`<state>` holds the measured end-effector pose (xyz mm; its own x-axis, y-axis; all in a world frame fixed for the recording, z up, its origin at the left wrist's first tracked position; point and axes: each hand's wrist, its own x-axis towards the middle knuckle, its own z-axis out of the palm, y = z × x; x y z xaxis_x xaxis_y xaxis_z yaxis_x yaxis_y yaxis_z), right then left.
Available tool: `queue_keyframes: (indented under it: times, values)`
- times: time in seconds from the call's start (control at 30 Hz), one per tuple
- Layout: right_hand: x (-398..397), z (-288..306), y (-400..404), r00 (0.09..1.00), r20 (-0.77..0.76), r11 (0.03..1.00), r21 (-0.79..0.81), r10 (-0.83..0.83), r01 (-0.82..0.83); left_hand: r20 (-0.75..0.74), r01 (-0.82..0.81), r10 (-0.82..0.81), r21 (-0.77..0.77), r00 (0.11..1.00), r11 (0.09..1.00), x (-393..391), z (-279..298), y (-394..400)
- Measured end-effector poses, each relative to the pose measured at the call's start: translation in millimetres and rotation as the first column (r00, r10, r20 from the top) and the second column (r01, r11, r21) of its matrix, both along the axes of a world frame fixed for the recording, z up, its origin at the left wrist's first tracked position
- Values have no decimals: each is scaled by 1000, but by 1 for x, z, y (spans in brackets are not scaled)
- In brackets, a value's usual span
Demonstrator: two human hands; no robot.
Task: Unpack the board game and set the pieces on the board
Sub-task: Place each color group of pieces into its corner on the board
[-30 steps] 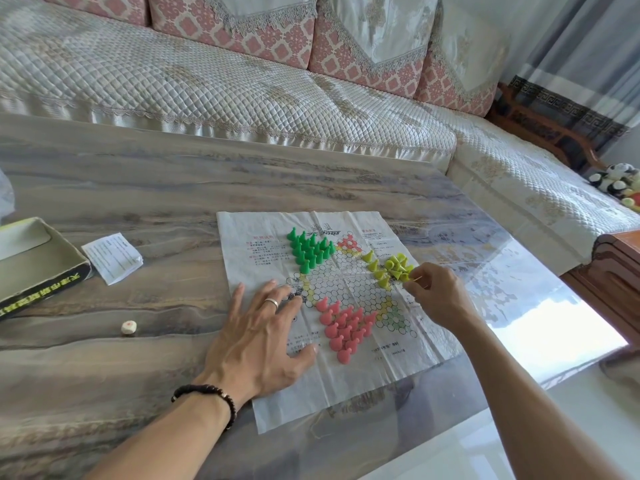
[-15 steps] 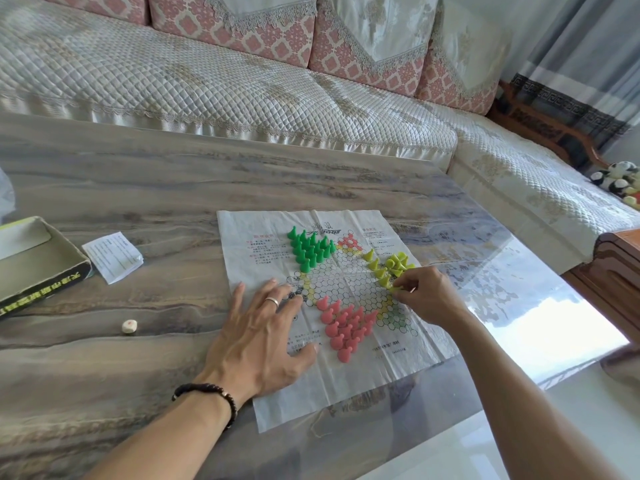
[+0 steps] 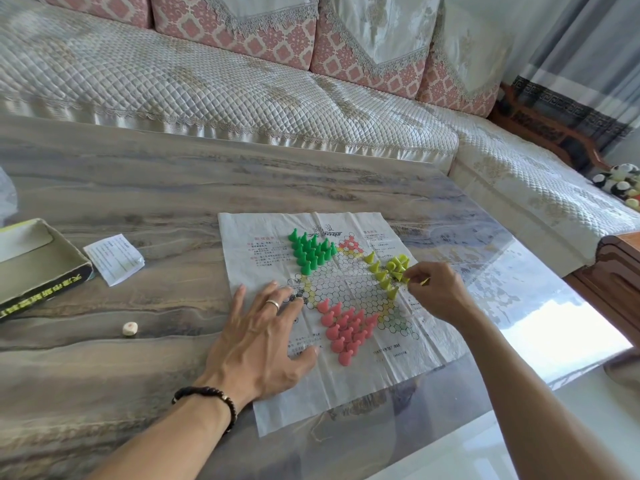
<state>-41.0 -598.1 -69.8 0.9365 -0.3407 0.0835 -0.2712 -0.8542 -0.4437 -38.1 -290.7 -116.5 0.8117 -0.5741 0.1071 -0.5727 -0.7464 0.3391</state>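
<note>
Yellow pegs [image 3: 388, 271] half-set: right hand [image 3: 436, 292] pinches one, left hand [image 3: 263, 341] lies flat pinning the board [image 3: 346, 393]; seat it upright gently, avoiding neighbours.

Bright daylight, tabletop [image 3: 540, 317] glare, wide-angle distortion

Creased paper board [image 3: 346, 386] and glossy plastic pieces [image 3: 346, 330] lie on a polished, marble-patterned worktop [image 3: 138, 375] beside a quilted sofa [image 3: 207, 84].
</note>
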Motion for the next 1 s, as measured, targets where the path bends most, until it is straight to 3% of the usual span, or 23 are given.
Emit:
queue_keyframes:
  times: [0.17,0.5,0.67,1.0]
  values:
    - [12,7,-4,996,92,995,-99,3,6,1,-10,10,-22,1000,1000,0,-2,-1]
    - [35,1,1,987,-114,946,-291,116,-144,-1,-9,9,-16,1000,1000,0,0,-1]
    - [31,9,-2,987,-45,954,-254,154,-160,1,-11,11,0,1000,1000,0,-1,-1]
    - [46,19,-3,997,51,995,-78,60,-56,-2,-9,9,-22,1000,1000,-2,2,-1]
